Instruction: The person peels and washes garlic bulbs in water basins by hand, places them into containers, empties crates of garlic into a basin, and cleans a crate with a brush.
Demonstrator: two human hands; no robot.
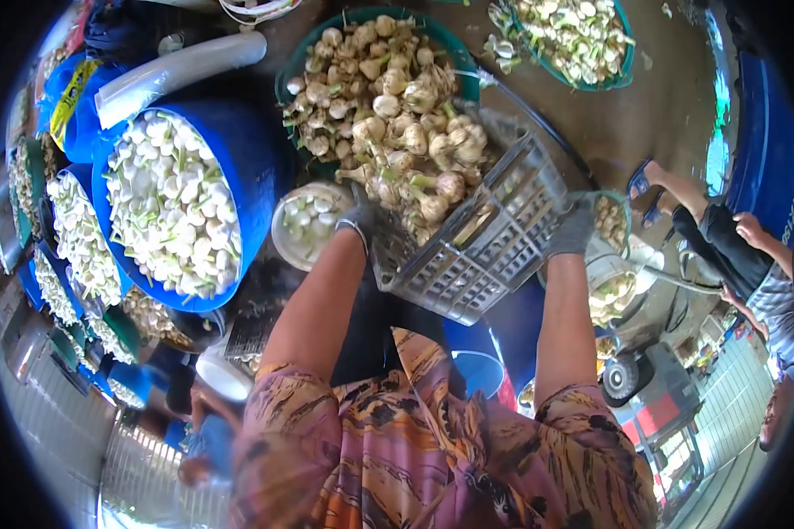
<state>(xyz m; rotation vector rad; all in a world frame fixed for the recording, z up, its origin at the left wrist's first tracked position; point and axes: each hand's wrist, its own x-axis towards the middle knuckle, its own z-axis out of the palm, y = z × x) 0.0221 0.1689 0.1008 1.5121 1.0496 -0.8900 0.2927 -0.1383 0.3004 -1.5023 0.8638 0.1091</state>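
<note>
A grey plastic crate (481,256) is tilted away from me, with garlic bulbs (415,167) at its far, lowered side, over a green tub (461,63) heaped with more bulbs. My left hand (359,220), in a dark glove, grips the crate's left end. The right end is held by my right hand (573,227), in a grey glove. Bulbs in the crate and bulbs in the tub run together, so the border between them is hard to make out. Some fingers of both hands are hidden by the crate.
A large blue barrel (254,189) of peeled white garlic stands at left, beside a small white bucket (282,238). Another green tub (626,66) of garlic is at the upper right. One person (754,256) is at right, another (210,432) at lower left. A hose (547,123) crosses the wet floor.
</note>
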